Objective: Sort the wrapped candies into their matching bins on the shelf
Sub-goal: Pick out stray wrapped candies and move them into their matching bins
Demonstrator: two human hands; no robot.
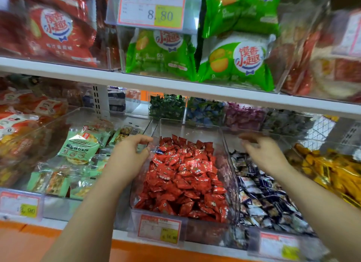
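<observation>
candies (183, 176) look light, crinkly, slippery (pinch a wrapper edge); left hand (130, 154) loosely curled, right hand (263, 154) spread, both empty.

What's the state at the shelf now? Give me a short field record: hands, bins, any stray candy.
left hand: fingers curled at the left wall of the clear plastic bin holding red wrapped candies; grip unclear
right hand: fingers spread, blurred, above the dark blue and white wrapped candies; nothing visibly held
stray: one dark blue wrapper among the red candies, back left
far right: yellow wrapped candies
back row: green wrapped candies, blue wrapped candies, purple wrapped candies
</observation>
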